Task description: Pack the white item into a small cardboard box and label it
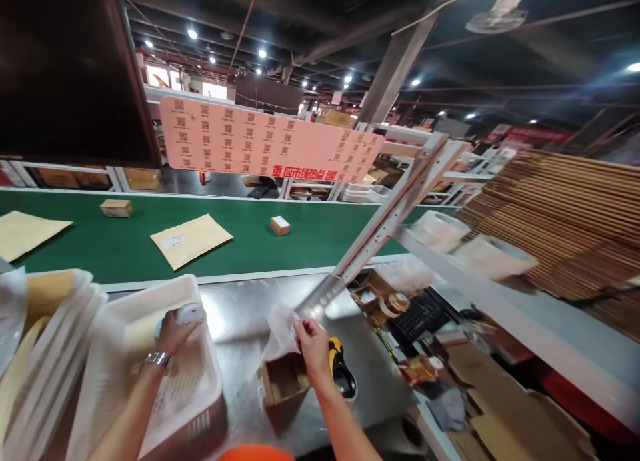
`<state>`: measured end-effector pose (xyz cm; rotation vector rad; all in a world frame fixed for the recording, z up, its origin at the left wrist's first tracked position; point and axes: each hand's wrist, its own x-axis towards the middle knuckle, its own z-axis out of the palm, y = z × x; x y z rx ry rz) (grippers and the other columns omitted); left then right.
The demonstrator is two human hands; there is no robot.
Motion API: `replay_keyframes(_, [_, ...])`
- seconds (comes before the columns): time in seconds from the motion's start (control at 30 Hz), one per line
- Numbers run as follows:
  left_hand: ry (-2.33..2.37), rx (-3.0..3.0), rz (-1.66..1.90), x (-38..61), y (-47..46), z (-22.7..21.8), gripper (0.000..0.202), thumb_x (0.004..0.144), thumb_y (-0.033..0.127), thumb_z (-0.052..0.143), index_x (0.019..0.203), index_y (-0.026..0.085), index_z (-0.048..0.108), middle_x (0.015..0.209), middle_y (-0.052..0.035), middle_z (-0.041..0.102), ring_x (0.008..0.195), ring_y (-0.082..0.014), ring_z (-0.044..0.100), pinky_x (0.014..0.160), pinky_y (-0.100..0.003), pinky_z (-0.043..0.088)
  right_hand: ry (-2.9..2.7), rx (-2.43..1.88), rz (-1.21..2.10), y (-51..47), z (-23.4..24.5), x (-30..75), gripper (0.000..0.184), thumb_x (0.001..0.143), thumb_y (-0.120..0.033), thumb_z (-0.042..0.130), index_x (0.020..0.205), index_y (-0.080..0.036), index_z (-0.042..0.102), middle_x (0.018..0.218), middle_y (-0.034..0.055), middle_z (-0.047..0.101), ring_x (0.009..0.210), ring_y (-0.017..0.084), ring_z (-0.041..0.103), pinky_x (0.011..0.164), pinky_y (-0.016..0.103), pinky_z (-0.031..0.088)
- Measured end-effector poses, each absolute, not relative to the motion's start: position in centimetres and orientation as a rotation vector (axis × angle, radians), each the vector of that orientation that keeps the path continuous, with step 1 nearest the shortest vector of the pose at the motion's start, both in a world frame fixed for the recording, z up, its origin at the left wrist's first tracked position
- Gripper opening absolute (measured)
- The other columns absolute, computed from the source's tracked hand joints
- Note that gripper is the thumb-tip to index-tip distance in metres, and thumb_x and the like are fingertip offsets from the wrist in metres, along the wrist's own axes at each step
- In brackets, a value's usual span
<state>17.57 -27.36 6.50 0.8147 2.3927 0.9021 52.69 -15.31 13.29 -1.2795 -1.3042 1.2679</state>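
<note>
My left hand (173,334), with a metal watch at the wrist, is closed on a white rounded object (191,313) inside the white plastic basket (213,374). A pale blue bit shows at the hand's far side; what kind of object this is, I cannot make out. My right hand (313,344) pinches a crumpled sheet of clear bubble wrap (281,327). Below that wrap stands a small open cardboard box (283,381) on the metal table (240,307). Just right of my right hand lies a yellow and black handheld tool (340,367), partly hidden by it.
Beyond the table runs a green conveyor belt (250,247) carrying padded envelopes (193,241) and small boxes (280,225). A slanted metal post (385,227) rises at the right. Tape rolls (440,231) and stacked flat cardboard (560,214) sit on the right shelf; a keyboard (420,321) is below.
</note>
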Motion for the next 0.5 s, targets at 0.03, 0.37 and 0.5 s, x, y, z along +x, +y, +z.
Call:
replay_keyframes(0.03, [2.278,0.809,1.023,18.8,-27.7,7.5,0.055,0.086,0.048,0.065,0.13,0.016,0.06,0.133,-0.0182,0.077,0.123,-0.0338,0.075,0.099,-0.042,0.063,-1.324,-1.271,1.274,-15.4,13.3,52.3,0.065,0.066,-0.083,0.084,0.08,-0.02,0.073,0.059,-0.0029,0.061,0.053,0.013,0.046,0.05,0.027,0.037])
replay_keyframes(0.37, [1.002,0.802,1.274,32.3,-30.5,14.4,0.068,0.062,0.059,0.099,0.117,0.023,0.081,0.11,-0.0106,0.083,0.108,-0.0327,0.076,0.087,-0.039,0.06,-1.697,-0.962,1.651,-17.7,14.2,49.1,0.056,0.082,-0.073,0.078,0.075,-0.017,0.077,0.069,-0.0007,0.068,0.068,0.015,0.054,0.068,0.029,0.043])
replay_keyframes(0.5, [0.938,0.818,1.235,32.3,-30.8,12.8,0.078,0.061,0.061,0.1,0.123,0.019,0.079,0.111,-0.0121,0.083,0.104,-0.0306,0.076,0.086,-0.037,0.06,-1.76,-0.914,1.774,-18.0,15.0,50.5,0.059,0.08,-0.076,0.08,0.074,-0.018,0.075,0.062,-0.0048,0.057,0.061,0.012,0.045,0.06,0.026,0.035])
